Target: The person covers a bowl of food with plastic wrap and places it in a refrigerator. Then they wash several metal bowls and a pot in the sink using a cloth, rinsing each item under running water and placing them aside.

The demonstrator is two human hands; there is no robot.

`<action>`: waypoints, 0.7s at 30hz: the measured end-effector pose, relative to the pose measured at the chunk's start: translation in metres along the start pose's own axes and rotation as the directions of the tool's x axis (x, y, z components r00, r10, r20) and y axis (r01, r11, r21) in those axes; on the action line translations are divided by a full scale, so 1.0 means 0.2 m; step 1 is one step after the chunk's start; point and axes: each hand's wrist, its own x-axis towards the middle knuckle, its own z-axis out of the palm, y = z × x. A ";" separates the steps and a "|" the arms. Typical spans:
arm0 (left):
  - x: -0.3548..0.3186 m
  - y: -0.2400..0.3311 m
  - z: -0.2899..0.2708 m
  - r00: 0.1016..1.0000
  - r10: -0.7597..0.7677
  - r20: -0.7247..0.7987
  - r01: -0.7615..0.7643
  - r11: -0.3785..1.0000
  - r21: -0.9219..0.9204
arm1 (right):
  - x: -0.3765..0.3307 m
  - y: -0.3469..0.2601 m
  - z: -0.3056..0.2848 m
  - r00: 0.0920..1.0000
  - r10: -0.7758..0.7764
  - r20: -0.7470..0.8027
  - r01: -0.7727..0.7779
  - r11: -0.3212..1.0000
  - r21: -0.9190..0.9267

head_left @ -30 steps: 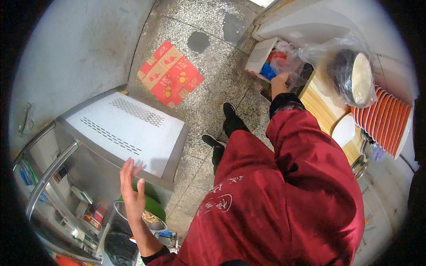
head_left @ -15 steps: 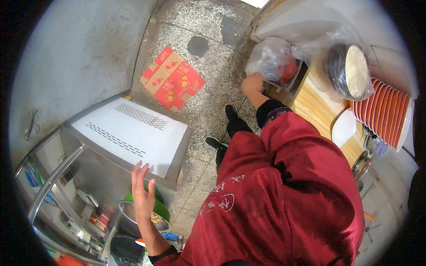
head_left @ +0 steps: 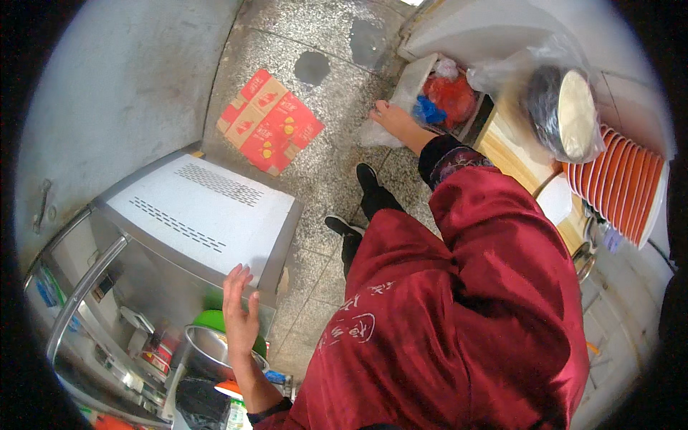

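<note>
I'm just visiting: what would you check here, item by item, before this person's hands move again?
1. Right hand empty: ok, fingers spread at the edge of the bin, holding nothing.
2. Left hand free: ok, open palm raised in front of the steel cabinet.
3. Bin has room: not ok, red and blue bags already heaped to the rim.
4. Floor underfoot: not ok, flattened cardboard and a dark stain lie near the shoes.
5. Orange bowls stable: cannot tell, the stack leans on its side at the counter's edge.
6. Metal pot below left hand: cannot tell what it holds.
</note>
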 end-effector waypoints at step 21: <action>-0.21 -0.07 0.04 0.982 -0.180 -0.061 0.175 0.981 -0.089 | -0.29 0.58 -0.16 0.462 0.598 0.655 -0.198 0.789 -0.581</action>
